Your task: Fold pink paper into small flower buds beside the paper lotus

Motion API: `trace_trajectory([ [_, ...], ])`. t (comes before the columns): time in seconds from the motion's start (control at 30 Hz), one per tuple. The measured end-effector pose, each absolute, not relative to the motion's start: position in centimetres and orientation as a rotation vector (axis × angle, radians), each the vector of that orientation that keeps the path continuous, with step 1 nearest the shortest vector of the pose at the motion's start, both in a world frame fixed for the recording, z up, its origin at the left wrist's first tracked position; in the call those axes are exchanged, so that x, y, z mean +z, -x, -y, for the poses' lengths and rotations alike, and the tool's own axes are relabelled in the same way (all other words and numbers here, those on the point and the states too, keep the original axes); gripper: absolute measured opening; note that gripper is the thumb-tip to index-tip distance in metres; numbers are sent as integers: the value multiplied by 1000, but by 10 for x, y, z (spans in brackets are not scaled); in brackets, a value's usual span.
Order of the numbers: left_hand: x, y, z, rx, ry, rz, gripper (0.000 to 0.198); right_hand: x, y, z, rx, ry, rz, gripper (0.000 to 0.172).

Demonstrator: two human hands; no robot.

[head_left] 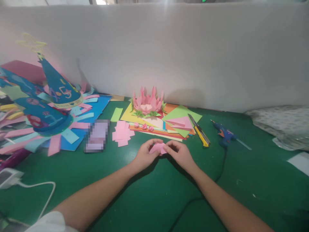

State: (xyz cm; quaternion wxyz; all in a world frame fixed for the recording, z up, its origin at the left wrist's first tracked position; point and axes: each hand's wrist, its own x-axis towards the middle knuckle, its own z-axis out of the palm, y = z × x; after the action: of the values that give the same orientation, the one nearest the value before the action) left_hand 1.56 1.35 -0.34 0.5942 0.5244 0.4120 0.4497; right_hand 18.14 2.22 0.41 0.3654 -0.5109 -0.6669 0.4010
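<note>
A small piece of pink paper (pixel 158 148) is held between both hands above the green table. My left hand (pixel 146 155) is closed on its left side, with the thumb across the front. On the right side, the fingertips of my right hand (pixel 180 155) pinch the same paper. Just beyond the hands lie small pink folded flowers (pixel 144 126) on a stack of coloured sheets. A pink paper lotus (pixel 147 104) with green leaves stands behind them. Left of the hands is a pile of pink paper slips (pixel 122 133).
A yellow utility knife (pixel 201 135) and a blue glue gun (pixel 224 132) with a trailing cable lie to the right. At left are a phone (pixel 97 136), blue paper cone hats (pixel 59 85) and a white cable (pixel 41 184). A white partition (pixel 205 48) stands behind.
</note>
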Motion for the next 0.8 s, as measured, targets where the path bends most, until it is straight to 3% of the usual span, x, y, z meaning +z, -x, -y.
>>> trace_trajectory([
  [0.43, 0, -15, -13, 1023, -1337, -1045, 33, 9, -180, -21, 1074, 1319, 1773, 23],
  [0.8, -9, -15, -14, 1052, -1487, -1109, 34, 5, -182, -21, 914, 1110, 1855, 13],
])
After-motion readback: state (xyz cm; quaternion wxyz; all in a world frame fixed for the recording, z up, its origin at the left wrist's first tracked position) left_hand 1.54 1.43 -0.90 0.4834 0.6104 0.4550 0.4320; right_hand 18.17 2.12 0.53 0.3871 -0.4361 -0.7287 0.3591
